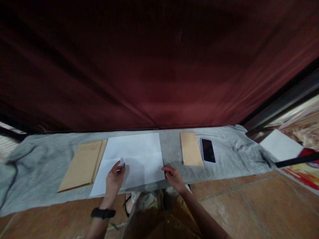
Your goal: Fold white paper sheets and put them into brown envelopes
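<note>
A white sheet of paper [132, 156] lies on a grey cloth [40, 156] spread over the floor. My left hand [115, 176], with a black band on its wrist, pinches a lifted fold of the sheet near its lower middle. My right hand [173, 177] has its fingers curled on the sheet's near right corner. A stack of brown envelopes [83, 165] lies just left of the sheet. A single brown envelope [190, 148] lies to the right, with a dark phone [208, 150] beside it.
A dark red curtain [159, 66] hangs right behind the cloth. Brown floor tiles [249, 205] run along the near side. At the far right lie a white sheet [280, 145] and colourful printed material [304, 172]. My knees are just below the hands.
</note>
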Demonstrator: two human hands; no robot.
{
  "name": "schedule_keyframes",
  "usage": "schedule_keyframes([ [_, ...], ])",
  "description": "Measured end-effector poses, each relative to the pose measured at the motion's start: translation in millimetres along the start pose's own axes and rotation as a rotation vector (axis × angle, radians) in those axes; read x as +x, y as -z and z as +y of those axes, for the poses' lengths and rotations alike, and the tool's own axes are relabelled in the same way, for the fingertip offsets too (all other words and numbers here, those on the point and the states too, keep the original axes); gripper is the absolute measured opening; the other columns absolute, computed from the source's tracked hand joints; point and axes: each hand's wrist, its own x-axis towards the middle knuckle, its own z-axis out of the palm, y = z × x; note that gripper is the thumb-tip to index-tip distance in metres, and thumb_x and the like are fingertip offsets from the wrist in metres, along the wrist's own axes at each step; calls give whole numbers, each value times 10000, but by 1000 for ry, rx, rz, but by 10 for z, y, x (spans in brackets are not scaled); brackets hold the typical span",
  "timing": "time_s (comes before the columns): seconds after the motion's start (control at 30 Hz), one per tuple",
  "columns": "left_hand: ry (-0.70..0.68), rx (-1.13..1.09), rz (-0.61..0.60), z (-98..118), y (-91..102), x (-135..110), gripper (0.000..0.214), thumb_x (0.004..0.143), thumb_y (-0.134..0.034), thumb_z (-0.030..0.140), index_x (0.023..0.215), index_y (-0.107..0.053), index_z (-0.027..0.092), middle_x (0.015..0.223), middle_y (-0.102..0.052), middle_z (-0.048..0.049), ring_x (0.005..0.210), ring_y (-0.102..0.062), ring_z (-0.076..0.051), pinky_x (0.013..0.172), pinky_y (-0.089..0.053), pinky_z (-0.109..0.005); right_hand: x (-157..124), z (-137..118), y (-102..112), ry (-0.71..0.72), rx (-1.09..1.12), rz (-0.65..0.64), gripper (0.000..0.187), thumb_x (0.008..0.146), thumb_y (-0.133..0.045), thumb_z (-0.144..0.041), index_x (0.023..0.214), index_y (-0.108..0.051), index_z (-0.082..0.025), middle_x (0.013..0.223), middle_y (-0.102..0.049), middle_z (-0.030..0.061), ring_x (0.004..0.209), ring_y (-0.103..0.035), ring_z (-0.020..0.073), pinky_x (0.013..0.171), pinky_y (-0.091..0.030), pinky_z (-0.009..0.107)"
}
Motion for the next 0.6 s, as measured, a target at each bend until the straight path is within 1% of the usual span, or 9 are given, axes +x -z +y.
schedule_keyframes([
  [0.07,-25,32,10,-20,77,7,450,635,-720,317,1066,-707,187,823,-725,-31,678,-668,-192,651,-516,-305,10,-39,-21,47,-46,32,343,833,-477,-185,978,-782,-244,909,-751,40,838,-699,190,823,-561,328],
  [0.17,-23,9,-24,-17,145,11,419,646,-713,302,1048,-710,182,875,-727,-44,711,-674,-194,673,-525,-310,23,-77,-68,92,-102,67,310,855,-493,-194,968,-778,-243,992,-759,57,890,-708,203,841,-557,333],
  [0.27,33,-50,-72,36,111,-4,379,622,-732,239,996,-716,183,819,-717,-28,700,-664,-190,676,-526,-310,69,-96,-109,75,-153,107,332,861,-498,-182,1056,-760,-243,1010,-755,64,882,-707,206,838,-556,337],
  [0.37,87,-95,-61,120,15,-16,353,611,-736,196,963,-722,189,750,-688,-1,649,-624,-171,636,-499,-299,168,-113,-116,49,-174,147,397,858,-494,-160,1181,-716,-225,1015,-748,72,876,-701,204,846,-551,339],
  [0.47,119,-141,-33,201,-73,17,353,610,-719,177,963,-724,168,741,-674,1,635,-594,-157,638,-482,-297,329,-147,-78,0,-184,171,425,845,-511,-160,1226,-692,-210,952,-741,65,842,-687,202,837,-540,335],
  [0.53,138,-171,-40,244,-109,65,358,612,-714,188,968,-718,148,752,-682,-9,661,-607,-160,664,-491,-300,469,-181,-41,-57,-160,162,387,834,-527,-174,1171,-714,-202,839,-722,43,783,-667,197,801,-532,319],
  [0.6,167,-194,-54,283,-129,125,358,617,-711,214,965,-709,134,746,-690,-20,676,-624,-165,676,-501,-305,623,-221,-11,-81,-111,131,309,830,-536,-198,1061,-741,-197,731,-687,18,727,-643,190,747,-523,297],
])
